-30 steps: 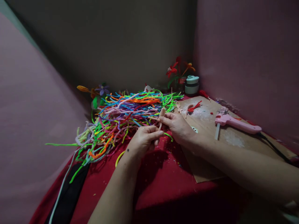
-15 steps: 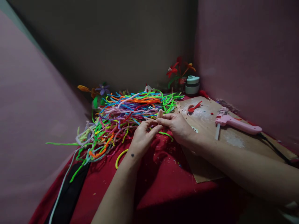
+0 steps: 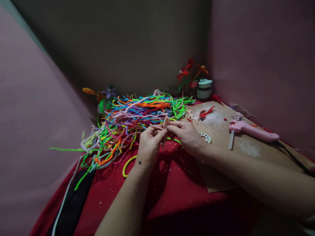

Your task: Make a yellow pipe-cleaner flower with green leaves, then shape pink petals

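Pale pink pipe cleaner [image 3: 166, 122] pieces are pinched between my two hands, bent into a small petal-like loop that stands up. My left hand [image 3: 151, 141] grips them with thumb and fingers, and a thin pale end sticks out to the left. Thumb and forefinger of my right hand [image 3: 188, 136] close on the loop from the other side. The fingertips nearly meet, hiding part of the piece. Just beyond them lies a big heap of coloured pipe cleaners [image 3: 137, 114].
A pink glue gun [image 3: 256, 131] lies on a brown board [image 3: 221, 167] at the right, beside red pieces [image 3: 206, 112] and a white holed disc [image 3: 205, 137]. Pipe-cleaner flowers [image 3: 183, 73] and a lidded jar [image 3: 204, 90] stand behind. A yellow ring [image 3: 126, 165] rests on red cloth [image 3: 172, 196].
My right hand has shifted slightly and uncovered more of the white holed disc. The pale loop has turned a little between my fingers, and an end now hangs below them.
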The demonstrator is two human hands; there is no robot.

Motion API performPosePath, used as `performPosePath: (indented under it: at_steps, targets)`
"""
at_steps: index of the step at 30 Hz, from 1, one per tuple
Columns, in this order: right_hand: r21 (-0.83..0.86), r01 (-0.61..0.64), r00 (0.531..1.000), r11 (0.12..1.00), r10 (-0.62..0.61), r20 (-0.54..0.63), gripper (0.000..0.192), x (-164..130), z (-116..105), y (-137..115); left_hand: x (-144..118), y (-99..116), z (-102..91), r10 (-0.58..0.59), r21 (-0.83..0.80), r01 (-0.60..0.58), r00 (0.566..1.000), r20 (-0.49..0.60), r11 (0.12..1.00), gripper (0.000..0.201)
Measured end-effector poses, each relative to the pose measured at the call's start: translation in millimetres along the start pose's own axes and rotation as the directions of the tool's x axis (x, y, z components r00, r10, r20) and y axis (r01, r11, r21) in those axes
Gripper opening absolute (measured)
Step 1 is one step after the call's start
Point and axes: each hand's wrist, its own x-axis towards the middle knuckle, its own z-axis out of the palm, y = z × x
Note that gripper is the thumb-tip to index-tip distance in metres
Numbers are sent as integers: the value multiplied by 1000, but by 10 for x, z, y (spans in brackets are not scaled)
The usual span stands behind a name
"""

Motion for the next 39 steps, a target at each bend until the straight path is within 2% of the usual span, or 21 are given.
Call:
performPosePath:
  at_steps: [4,8,13,16,19,23,30,39]
  targets:
    - [-12,-14,1000,1000,13,-18,17,6,1,25,-14,22,-13,-16,43,17,1000,-11,999,21]
    - [106,-75,994,991,83,-71,8,30,13,48,-7,18,-28,7,118,-2,999,-38,993,14]
    - [134,-138,987,981,148,-67,8,44,15,66,-10,-16,-16,139,258,-127,990,-28,958,9]
    - [173,-154,985,973,166,-53,7,52,8,69,-30,-38,-12,264,375,-243,964,-5,894,7]
    - [198,-163,984,967,175,-43,5,61,-1,71,-46,-63,-25,390,483,-360,920,42,798,6]
    - [248,-166,984,954,178,-28,3,69,-17,85,-48,-78,-47,490,574,-458,865,111,678,8]
    - [277,-204,978,939,209,12,3,66,-37,90,-44,-52,-57,520,622,-491,840,154,610,8]
    - [250,-137,989,959,146,-20,4,80,-33,128,-39,-74,-44,516,647,-493,839,175,581,10]
